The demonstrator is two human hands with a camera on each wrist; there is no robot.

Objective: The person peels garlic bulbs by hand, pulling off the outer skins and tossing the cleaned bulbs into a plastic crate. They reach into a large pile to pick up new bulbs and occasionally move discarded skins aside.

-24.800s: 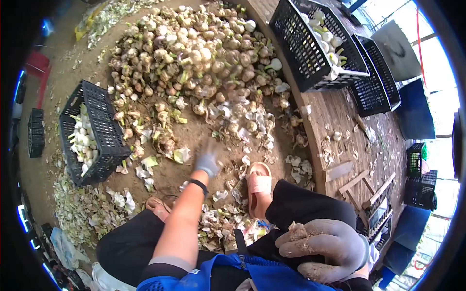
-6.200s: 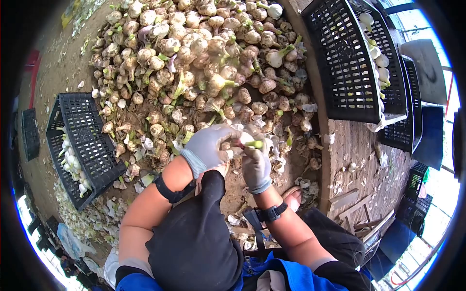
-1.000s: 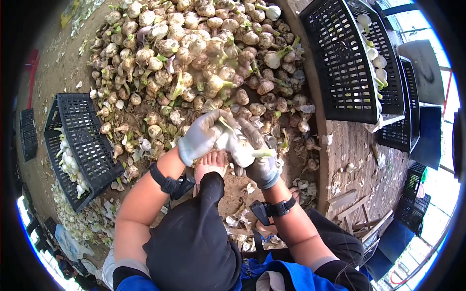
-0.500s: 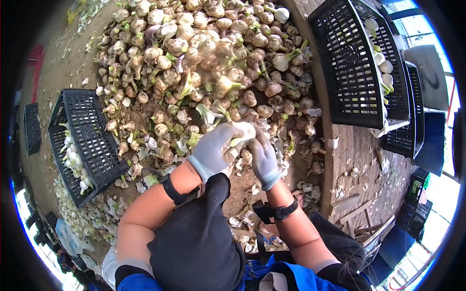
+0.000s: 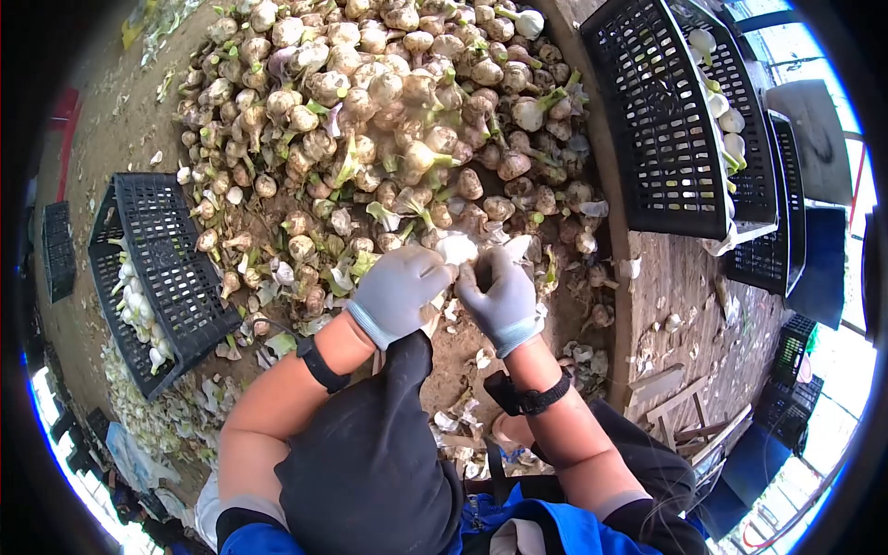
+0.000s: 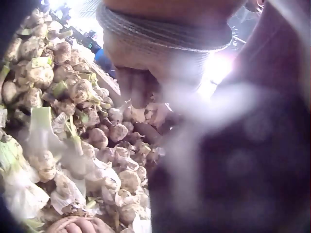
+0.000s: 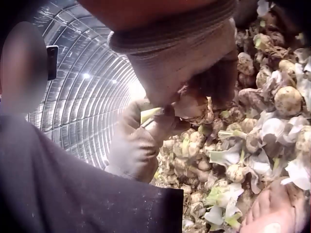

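Note:
Both hands wear pale grey gloves, dirty at the fingers. In front of the knees they meet at a white garlic bulb. My left hand grips the bulb from the left, and a cut green stem pokes out by its fingers in the right wrist view. Curled fingers of my right hand meet the bulb's right side and pinch a loose white flap of garlic skin. The gloves hide the bulb's lower part. Beyond lies a big heap of unpeeled garlic with brown, soiled skins.
A tilted black crate with white bulbs stands at left. Another black crate with cleaned bulbs sits on the wooden boards at right. Shed skins cover the ground at lower left. Broken wooden slats lie at right.
Over the last second the garlic bulb is turned in the hands, its stem no longer pointing right in the head view. Right fingers, straighter before, now curl and draw out a skin flap.

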